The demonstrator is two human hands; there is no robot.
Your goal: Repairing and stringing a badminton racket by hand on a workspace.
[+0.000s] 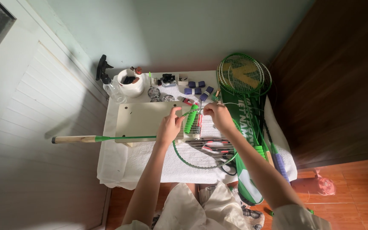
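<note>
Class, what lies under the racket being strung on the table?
Under the racket lie a white towel and a cream board. The table itself is hidden by the towel.

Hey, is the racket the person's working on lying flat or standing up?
Lying flat. The racket rests on the white towel, handle pointing left past the table edge, with both hands over its head.
</note>
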